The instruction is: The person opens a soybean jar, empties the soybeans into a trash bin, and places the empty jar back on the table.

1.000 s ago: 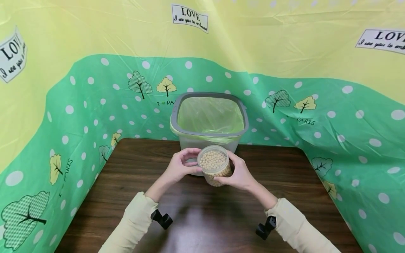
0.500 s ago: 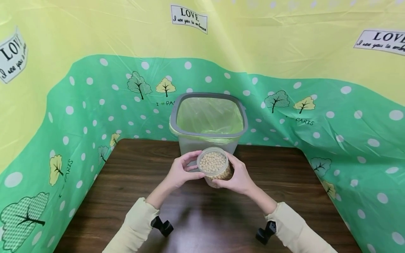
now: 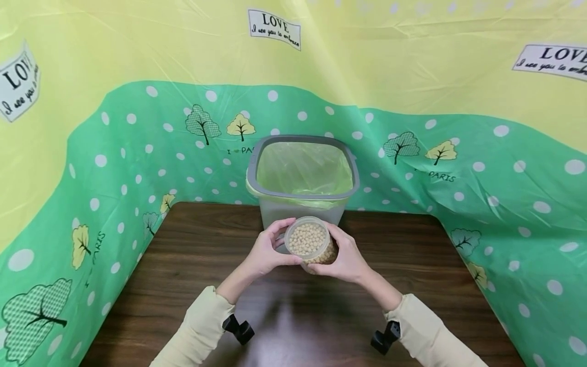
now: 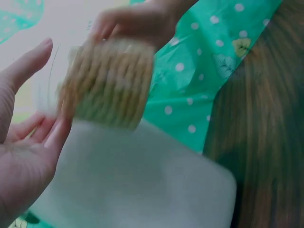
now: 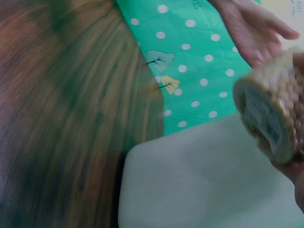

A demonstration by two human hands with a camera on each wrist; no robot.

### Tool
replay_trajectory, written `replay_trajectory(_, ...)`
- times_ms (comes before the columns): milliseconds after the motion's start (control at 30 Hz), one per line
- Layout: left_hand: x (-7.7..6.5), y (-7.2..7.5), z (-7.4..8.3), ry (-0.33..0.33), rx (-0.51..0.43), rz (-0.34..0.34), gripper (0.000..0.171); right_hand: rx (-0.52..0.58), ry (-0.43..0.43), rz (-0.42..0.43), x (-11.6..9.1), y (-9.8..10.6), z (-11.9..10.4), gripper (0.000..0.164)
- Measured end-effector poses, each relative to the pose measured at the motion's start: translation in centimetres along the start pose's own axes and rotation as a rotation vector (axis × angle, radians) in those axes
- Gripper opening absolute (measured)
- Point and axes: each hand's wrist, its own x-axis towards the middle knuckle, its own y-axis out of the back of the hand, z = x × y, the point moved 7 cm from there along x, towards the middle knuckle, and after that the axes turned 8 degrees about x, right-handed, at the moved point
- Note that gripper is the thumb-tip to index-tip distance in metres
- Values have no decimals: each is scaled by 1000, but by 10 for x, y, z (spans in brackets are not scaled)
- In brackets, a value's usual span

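A clear jar (image 3: 308, 239) packed with round tan beans or peas is held up between both hands, tilted a little towards the head camera. The right hand (image 3: 347, 255) grips its body from the right, thumb in front. At the jar's clear top, which looks like a lid, the left hand (image 3: 267, 251) curls fingers and thumb round the left side of the rim. In the left wrist view the jar (image 4: 107, 85) is blurred and the left thumb (image 4: 28, 66) appears near the top's edge. The jar's base (image 5: 263, 118) faces the right wrist camera.
Behind the jar a grey-rimmed bin (image 3: 257, 168) with a green liner bag stands at the back of the dark wooden table (image 3: 206, 239). A green and yellow printed cloth (image 3: 151, 132) hangs round the back and sides.
The left thumb has moved along the front of the jar's rim towards the right thumb. The jar has dropped slightly towards the person, while the right hand keeps its grip.
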Motion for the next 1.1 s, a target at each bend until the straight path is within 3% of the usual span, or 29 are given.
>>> replay_trajectory(67, 0, 1, 1, -4, -29, -23, 74, 50, -21, -26, 0, 1, 2, 79)
replay_trajectory(200, 3, 1, 2, -28, -90, -139, 75, 157, -65, -137, -1, 0, 4, 76)
replay_trajectory(333, 4, -2, 2, -37, -84, -210, 78, 170, -60, -181, -1, -2, 2, 75)
replay_trajectory(500, 3, -1, 4, -65, -90, -150, 76, 139, -38, -138, -1, -1, 2, 77)
replay_trajectory(667, 1, -1, 3, -82, -33, -78, 73, 92, -5, -80, -3, 0, 1, 79)
replay_trajectory(1100, -2, 2, -4, -70, 56, 90, 71, -24, -8, 92, -5, -2, -3, 81)
